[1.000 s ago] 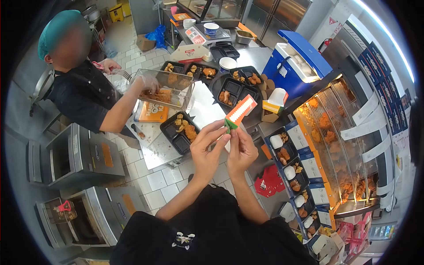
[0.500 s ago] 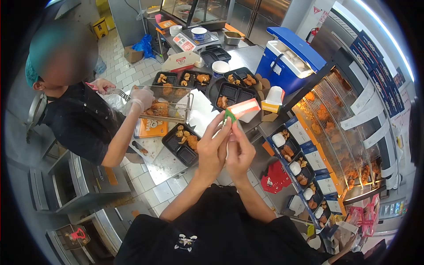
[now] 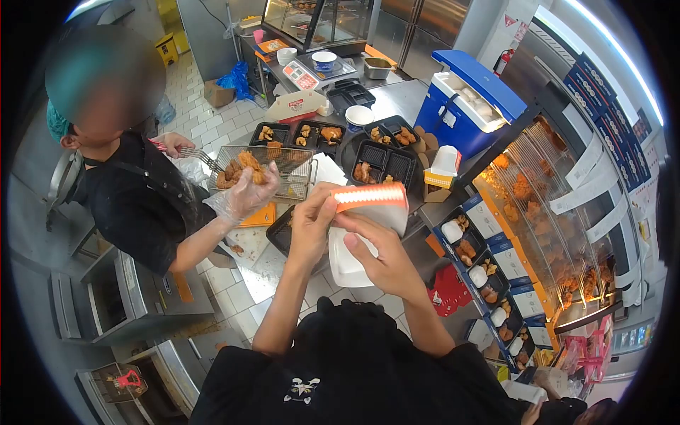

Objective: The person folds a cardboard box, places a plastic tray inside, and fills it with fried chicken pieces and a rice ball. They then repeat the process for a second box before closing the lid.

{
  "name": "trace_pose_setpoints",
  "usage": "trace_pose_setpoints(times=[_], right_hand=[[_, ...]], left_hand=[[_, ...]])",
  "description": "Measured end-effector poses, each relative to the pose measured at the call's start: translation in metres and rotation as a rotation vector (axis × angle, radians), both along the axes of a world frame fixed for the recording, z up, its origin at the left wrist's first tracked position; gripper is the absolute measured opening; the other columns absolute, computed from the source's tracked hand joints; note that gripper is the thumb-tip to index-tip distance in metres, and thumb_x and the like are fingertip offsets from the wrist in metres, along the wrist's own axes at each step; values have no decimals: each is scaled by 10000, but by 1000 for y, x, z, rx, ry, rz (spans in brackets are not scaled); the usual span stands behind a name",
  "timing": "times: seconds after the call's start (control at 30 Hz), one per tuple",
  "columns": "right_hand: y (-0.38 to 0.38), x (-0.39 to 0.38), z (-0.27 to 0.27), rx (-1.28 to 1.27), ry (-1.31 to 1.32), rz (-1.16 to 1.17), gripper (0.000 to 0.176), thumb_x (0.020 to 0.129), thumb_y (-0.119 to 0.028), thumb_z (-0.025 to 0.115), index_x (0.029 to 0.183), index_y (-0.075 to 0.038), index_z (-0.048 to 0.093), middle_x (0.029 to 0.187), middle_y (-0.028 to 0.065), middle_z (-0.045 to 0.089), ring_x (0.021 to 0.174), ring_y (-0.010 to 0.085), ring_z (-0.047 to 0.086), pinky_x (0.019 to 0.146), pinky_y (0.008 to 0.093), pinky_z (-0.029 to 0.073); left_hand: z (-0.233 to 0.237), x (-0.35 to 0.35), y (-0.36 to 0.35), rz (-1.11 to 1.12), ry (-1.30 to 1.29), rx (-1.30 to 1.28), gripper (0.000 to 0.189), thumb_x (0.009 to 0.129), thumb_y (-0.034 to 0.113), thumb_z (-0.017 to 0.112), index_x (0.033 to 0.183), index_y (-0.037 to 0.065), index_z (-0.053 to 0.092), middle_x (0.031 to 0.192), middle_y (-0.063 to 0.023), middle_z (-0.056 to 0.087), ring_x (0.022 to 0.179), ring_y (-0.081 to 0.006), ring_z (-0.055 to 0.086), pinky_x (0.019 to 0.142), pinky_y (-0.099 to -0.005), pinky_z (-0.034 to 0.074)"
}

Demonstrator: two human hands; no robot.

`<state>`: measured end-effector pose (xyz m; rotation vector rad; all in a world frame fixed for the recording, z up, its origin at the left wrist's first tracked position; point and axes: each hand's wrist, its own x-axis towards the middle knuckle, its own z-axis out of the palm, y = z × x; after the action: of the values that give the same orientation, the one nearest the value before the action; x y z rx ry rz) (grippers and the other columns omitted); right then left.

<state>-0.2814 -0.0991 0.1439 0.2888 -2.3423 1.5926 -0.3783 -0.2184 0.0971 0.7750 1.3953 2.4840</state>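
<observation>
Here the left hand (image 3: 312, 225) pinches the orange-edged white carton (image 3: 374, 202) while the right hand (image 3: 381, 261) grips its underside.

A co-worker's gloved hand (image 3: 244, 193) holds chicken (image 3: 241, 166) against a basket (image 3: 283, 170) near the counter's (image 3: 404, 88) left edge. Trays (image 3: 382, 164) of chicken fill its middle, and a cooler (image 3: 467, 99) stands at its right edge.
</observation>
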Motion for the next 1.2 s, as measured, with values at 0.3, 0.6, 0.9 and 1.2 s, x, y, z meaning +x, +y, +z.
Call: trace_pose_setpoints(times=[0.3, 0.6, 0.9, 1.2], right_hand=[[24, 6, 15, 313, 599, -603, 484, 1016, -376, 528, 1295, 17, 572, 1264, 212, 608, 1155, 273, 601, 995, 353, 428], [26, -13, -40, -593, -87, -316, 318, 1016, -281, 604, 1037, 19, 709, 930, 44, 695, 808, 55, 592, 727, 205, 462], [82, -99, -100, -976, 34, -630, 332, 1019, -287, 591, 1036, 38, 656, 955, 100, 693, 750, 140, 676, 662, 289, 561], [82, -170, -188, -1197, -326, -577, 433, 1080, -273, 401, 1339, 65, 477, 1258, 210, 619, 1087, 324, 672, 915, 465, 583]], left_hand=[[-8, 10, 5, 51, -164, 70, 344, 1043, 285, 547, 1134, -35, 634, 931, -20, 674, 855, -65, 597, 768, -222, 483], [-7, 21, 12, 332, 74, -316, 314, 979, 260, 646, 939, -36, 741, 596, 4, 647, 559, -33, 528, 495, -244, 382], [-109, 9, -13, -174, -246, -460, 611, 939, 260, 691, 1431, 28, 413, 1254, -125, 606, 1071, -209, 644, 877, -324, 540], [-184, -13, 4, -18, -708, 74, 647, 1017, 510, 477, 1468, 62, 357, 1390, -93, 536, 1236, -241, 585, 962, -401, 551]])
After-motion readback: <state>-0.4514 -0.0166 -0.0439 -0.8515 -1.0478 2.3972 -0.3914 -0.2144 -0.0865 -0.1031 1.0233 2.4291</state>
